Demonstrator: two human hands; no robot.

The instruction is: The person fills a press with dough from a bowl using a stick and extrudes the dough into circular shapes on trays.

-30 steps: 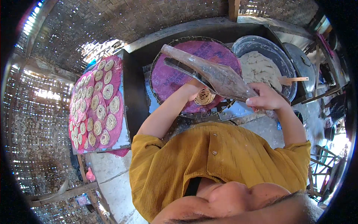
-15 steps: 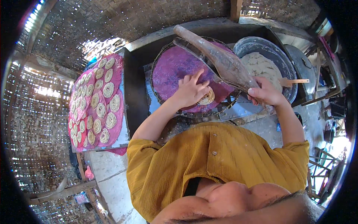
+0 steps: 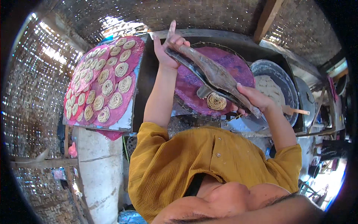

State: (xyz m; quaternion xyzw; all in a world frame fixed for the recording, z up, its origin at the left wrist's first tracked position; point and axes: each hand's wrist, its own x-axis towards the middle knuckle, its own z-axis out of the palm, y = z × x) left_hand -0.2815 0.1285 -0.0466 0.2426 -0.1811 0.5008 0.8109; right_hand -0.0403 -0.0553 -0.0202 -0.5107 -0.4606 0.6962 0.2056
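Note:
A long wooden dough press (image 3: pixel 213 74), made of two bars, slants over a round woven tray (image 3: pixel 181 102) lined with purple cloth (image 3: pixel 192 84). My left hand (image 3: pixel 168 51) holds the far left end of the press, thumb and forefinger sticking out. Around its near right end my right hand (image 3: pixel 258 99) is closed; some of its fingers are hidden beneath the bars. A short metal cylinder (image 3: pixel 203 92) projects from the press's underside. Just beside the cylinder, a coiled nest of pale dough strands (image 3: pixel 216 101) lies on the cloth.
At left, a board with pink cloth (image 3: pixel 128 106) carries several dough nests (image 3: pixel 107 87). A large basin (image 3: pixel 294 87) of pale dough (image 3: pixel 269 89) stands at right, a wooden-handled scraper (image 3: pixel 296 111) at its edge. Woven walls (image 3: pixel 209 18) rise behind.
My left hand has left the cloth beside the nest and taken hold of the press's far end. The press has swung lower over the tray, and its cylinder now shows. The view has shifted.

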